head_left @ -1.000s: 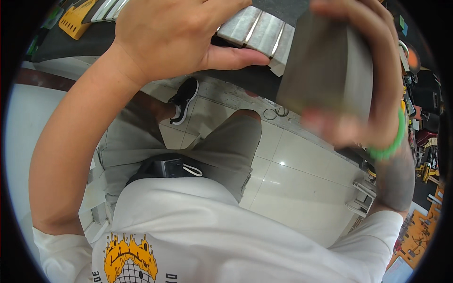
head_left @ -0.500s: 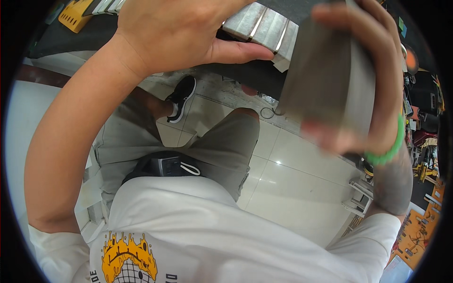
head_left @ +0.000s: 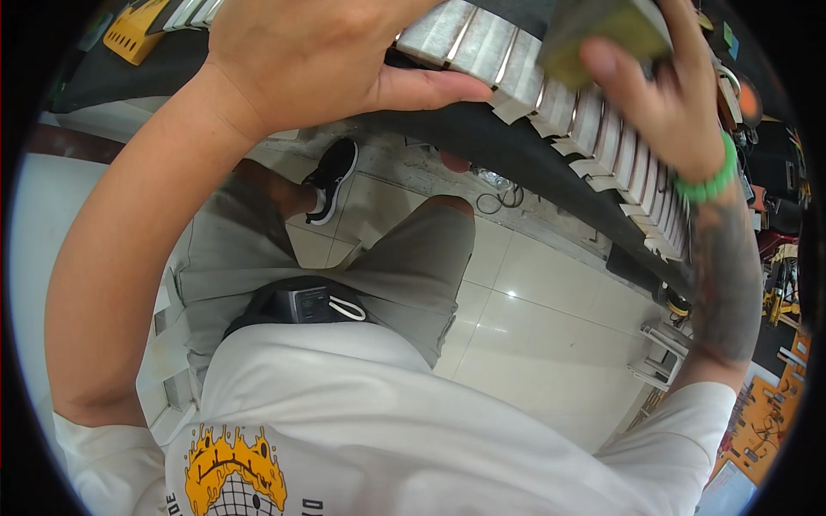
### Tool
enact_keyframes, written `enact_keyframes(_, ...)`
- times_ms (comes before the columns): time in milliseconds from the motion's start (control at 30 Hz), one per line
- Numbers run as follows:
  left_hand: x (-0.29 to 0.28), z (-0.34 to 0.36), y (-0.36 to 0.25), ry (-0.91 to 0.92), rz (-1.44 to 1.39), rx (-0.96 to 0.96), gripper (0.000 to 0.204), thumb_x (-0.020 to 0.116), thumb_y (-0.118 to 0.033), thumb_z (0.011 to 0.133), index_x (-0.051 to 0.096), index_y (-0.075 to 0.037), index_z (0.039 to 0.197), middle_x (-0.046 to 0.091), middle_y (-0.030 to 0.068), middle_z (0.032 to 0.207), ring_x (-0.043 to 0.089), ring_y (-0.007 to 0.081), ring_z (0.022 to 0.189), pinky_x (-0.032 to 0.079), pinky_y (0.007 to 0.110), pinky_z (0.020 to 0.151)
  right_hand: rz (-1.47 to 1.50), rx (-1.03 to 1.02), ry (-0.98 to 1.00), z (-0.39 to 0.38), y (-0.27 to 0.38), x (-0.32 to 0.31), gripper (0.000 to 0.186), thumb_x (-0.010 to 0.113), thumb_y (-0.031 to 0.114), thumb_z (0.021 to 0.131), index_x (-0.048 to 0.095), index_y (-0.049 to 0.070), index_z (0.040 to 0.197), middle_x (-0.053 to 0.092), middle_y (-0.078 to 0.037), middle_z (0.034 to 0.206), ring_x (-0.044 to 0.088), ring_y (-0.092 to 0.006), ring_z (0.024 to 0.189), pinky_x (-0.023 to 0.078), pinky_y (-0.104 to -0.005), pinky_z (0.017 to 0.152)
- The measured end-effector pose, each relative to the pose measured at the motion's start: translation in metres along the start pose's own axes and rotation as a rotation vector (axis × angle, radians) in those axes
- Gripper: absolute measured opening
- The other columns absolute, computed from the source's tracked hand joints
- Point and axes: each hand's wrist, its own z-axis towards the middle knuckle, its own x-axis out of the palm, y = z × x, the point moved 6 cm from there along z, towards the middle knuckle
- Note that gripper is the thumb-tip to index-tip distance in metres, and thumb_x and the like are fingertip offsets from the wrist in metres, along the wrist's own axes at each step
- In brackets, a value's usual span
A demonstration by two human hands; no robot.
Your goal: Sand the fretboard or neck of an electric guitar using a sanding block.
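A long row of pale grey-white slabs (head_left: 434, 36) runs along a dark bench, with thin gaps between them. My left hand (head_left: 301, 64) lies over the left part of this row. Its thumb stretches along the near edge of the slabs, and its other fingers are mostly cut off by the top of the picture. In my right hand (head_left: 658, 99) is a thick grey-olive block (head_left: 594, 39), blurred by motion, with the thumb across its near face. The block hangs above or against the far part of the row; contact cannot be made out.
The dark bench edge (head_left: 551, 176) curves down to the right beneath the row. At the far left stands a yellow perforated bracket (head_left: 133, 36). An orange pegboard with small parts (head_left: 766, 404) is at right. My legs are below the bench, over a tiled floor (head_left: 533, 344).
My right hand has carried the block up and away from me, tilting it, so that more slabs show on the right. My left hand has hardly moved.
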Motion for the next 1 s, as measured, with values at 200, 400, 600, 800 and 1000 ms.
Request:
enact_keyframes(200,0.001,-0.001,0.004,-0.029,0.002,0.015,0.06,0.083,-0.057,0.075,0.069,-0.002,0.096,0.064,0.0086,0.079,0.064,0.026,0.067,0.051,0.035,0.06,-0.262,-0.043,-0.001,0.004,0.06,0.001,0.088,0.082,0.055,0.083,0.048,-0.003,0.139,0.053,-0.018,0.127,0.055,-0.0341,0.117,0.045,-0.0437,0.101)
enact_keyframes(400,0.002,0.002,0.001,-0.002,-0.016,0.004,0.061,0.084,-0.057,0.074,0.069,-0.002,0.096,0.064,0.0089,0.079,0.064,0.026,0.067,0.051,0.035,0.06,0.097,0.344,-0.024,-0.004,-0.016,0.004,0.082,0.086,0.055,0.08,0.056,0.001,0.134,0.057,-0.017,0.123,0.053,-0.0363,0.123,0.043,-0.0492,0.105)
enact_keyframes(600,0.003,-0.001,0.004,0.017,0.009,0.011,0.063,0.084,-0.058,0.074,0.069,-0.001,0.096,0.065,0.0097,0.08,0.064,0.0268,0.067,0.051,0.035,0.059,0.392,0.014,-0.216,-0.001,0.038,0.006,0.099,0.092,0.057,0.067,0.052,0.0,0.139,0.051,-0.019,0.128,0.052,-0.0373,0.121,0.044,-0.0482,0.101)
enact_keyframes(800,0.0,-0.001,0.003,0.027,-0.012,0.01,0.065,0.083,-0.059,0.075,0.069,0.0,0.097,0.066,0.011,0.081,0.065,0.0278,0.067,0.051,0.036,0.059,-0.019,0.308,-0.021,0.017,0.023,0.009,0.091,0.087,0.053,0.075,0.05,-0.002,0.138,0.05,-0.02,0.125,0.053,-0.0345,0.12,0.046,-0.0457,0.099)
enact_keyframes(1000,0.002,0.002,0.003,0.059,-0.011,0.003,0.065,0.082,-0.06,0.076,0.069,0.0,0.097,0.066,0.0121,0.081,0.065,0.028,0.067,0.051,0.036,0.059,0.154,0.022,-0.124,0.004,0.003,0.017,0.086,0.085,0.051,0.081,0.049,-0.003,0.138,0.05,-0.018,0.124,0.054,-0.0322,0.118,0.047,-0.0433,0.098)
